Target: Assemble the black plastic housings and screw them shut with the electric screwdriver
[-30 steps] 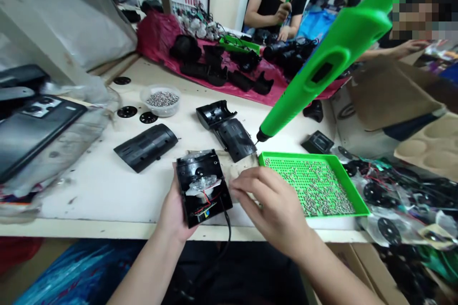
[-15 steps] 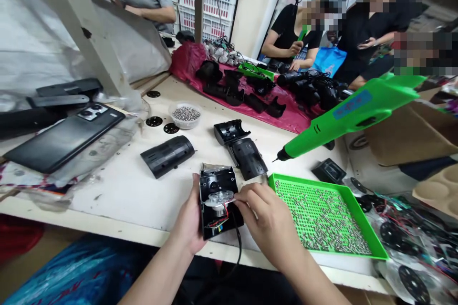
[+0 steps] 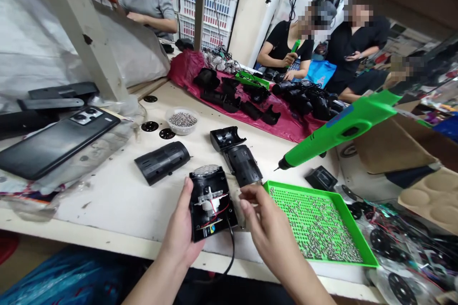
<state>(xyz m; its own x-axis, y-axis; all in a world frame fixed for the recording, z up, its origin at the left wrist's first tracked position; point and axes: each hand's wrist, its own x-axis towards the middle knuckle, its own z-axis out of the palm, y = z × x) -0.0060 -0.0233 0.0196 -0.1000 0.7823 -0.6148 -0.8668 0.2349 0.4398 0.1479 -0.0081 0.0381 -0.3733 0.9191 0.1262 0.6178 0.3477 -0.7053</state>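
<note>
My left hand point(image 3: 182, 228) is wrapped round the left side of an open black housing point(image 3: 196, 195), with a white motor part point(image 3: 209, 202), red wires and a round mesh grille point(image 3: 206, 170) at its top end. A black cable runs down from the housing's lower right. Just right of the housing is my right hand point(image 3: 259, 209), fingers bent and apart, nothing seen between them. Black shell pieces point(image 3: 162, 162) point(image 3: 243, 164) lie beyond my hands. The green tray point(image 3: 365, 243) of small screws is right of my right hand.
A green electric screwdriver point(image 3: 329, 133) points down-left above the tray. A bowl of screws point(image 3: 182, 121), black discs point(image 3: 149, 126) and a phone point(image 3: 60, 138) lie to the left. Black parts rest on red plastic point(image 3: 182, 66) behind. Wires and discs point(image 3: 400, 288) crowd the right. Other people work beyond.
My right hand has let go of the inner part and opened beside the housing. The motor part now sits deeper, and the mesh grille shows at the top end. The view has shifted slightly.
</note>
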